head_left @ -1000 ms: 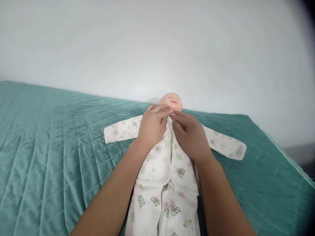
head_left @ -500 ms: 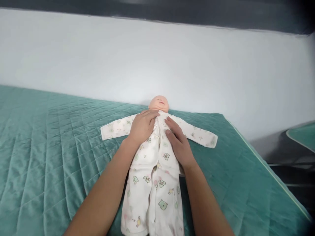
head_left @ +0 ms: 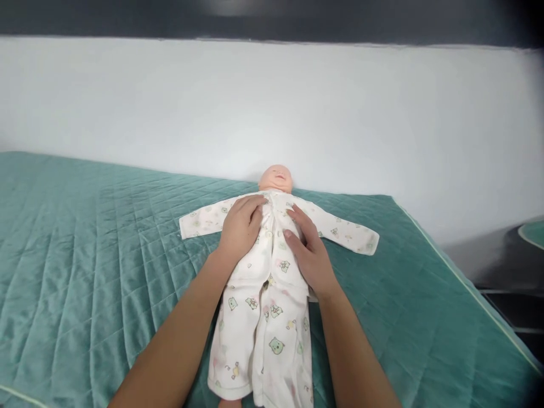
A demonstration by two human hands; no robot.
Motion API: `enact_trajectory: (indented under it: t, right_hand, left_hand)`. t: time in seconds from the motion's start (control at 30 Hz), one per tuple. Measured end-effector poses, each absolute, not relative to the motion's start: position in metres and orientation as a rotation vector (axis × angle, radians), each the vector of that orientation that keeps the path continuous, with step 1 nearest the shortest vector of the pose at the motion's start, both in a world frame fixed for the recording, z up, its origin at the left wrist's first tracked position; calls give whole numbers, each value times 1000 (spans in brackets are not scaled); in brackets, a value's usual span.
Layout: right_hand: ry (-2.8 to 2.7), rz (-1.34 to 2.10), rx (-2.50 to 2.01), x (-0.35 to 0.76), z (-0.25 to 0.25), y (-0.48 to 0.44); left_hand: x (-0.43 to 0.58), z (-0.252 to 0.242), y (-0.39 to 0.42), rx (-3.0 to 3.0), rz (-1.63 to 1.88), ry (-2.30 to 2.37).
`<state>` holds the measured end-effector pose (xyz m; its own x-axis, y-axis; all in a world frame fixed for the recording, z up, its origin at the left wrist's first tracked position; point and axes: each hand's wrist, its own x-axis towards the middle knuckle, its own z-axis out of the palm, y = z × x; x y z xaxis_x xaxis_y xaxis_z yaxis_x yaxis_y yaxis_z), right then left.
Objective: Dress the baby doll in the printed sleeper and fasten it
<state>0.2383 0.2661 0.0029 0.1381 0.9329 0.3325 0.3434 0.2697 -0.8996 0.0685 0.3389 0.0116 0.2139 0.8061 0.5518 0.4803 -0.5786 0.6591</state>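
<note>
A baby doll (head_left: 275, 178) lies on its back on the teal quilted bedspread (head_left: 93, 249), dressed in a white printed romper (head_left: 263, 328) with both sleeves spread out sideways. My left hand (head_left: 240, 228) rests on the doll's chest left of the button line, fingers together and lying flat on the cloth. My right hand (head_left: 308, 249) lies flat on the right side of the chest, fingers stretched toward the collar. Neither hand holds anything.
A white wall (head_left: 272, 113) rises right behind the doll's head. The bed's right edge (head_left: 467, 294) drops to a dark floor (head_left: 505, 306). A second teal surface (head_left: 533, 232) peeks in at the far right.
My hands have left the collar, where the fingers were pinched at the neckline, and now lie flat lower on the chest. The view has pulled back and risen.
</note>
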Motion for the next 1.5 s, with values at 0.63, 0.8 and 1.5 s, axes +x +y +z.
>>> enact_trajectory:
  t: [0.63, 0.8, 1.5]
  right_hand:
    - [-1434, 619, -1191, 235, 12, 257]
    - [-1554, 523, -1160, 235, 12, 258]
    - [-1469, 696, -1220, 232, 17, 259]
  left_hand:
    - [54, 24, 310, 1916, 1113, 964]
    - [47, 29, 310, 1918, 960, 903]
    - [54, 28, 312, 1942, 1001, 883]
